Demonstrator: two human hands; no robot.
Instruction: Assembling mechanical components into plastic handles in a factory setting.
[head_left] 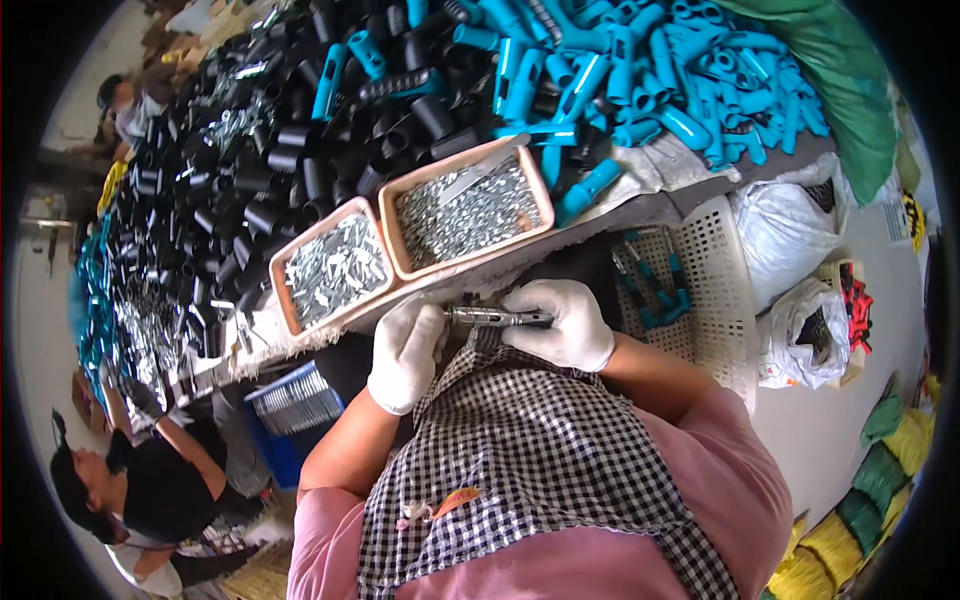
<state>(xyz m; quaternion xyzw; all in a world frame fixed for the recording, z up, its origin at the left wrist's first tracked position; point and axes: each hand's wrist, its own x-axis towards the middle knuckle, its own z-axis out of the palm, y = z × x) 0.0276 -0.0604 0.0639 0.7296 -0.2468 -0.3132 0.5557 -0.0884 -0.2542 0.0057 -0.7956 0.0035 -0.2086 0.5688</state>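
My left hand (408, 350) and my right hand (562, 325), both in white gloves, meet just above my checked apron. Between them lies a slotted metal cylinder (490, 317), held nearly level. My right fingers and thumb are closed round its right end, while my curled left fingers grip its left end. What the left fingertips touch is partly hidden. Just beyond my hands stand two tan trays: the left tray (283, 300) holds small silvery metal pieces (338, 268), the right tray (391, 235) finer metal parts (465, 212) and a flat metal strip (484, 170).
Black tubular parts (300, 140) and turquoise handles (620, 70) are heaped across the table. At my right sits a white perforated basket (722, 290) with turquoise-handled pieces, beside white sacks (790, 225). A blue crate (275, 440) and a co-worker (150, 470) are at my left.
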